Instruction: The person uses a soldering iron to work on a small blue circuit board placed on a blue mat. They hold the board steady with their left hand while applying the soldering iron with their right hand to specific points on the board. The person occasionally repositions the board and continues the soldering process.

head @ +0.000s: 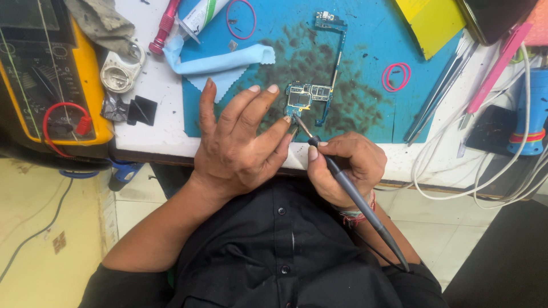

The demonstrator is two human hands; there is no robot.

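A long, narrow phone circuit board [319, 91] lies on the stained blue work mat [365, 51]. My left hand [240, 142] rests on the mat with fingers spread, its fingertips touching the board's near left corner. My right hand [342, 168] grips a dark soldering iron [354, 197] like a pen. The iron's metal tip touches the board's near edge beside my left forefinger. Its cable runs back toward my body.
A light blue cloth [222, 63] lies left of the board, with a tube and a red tool beyond it. A yellow multimeter [51, 74] sits at far left. Tweezers [439, 91], pink rubber bands [396, 76], white cables [496, 165] and a blue tool [534, 114] fill the right.
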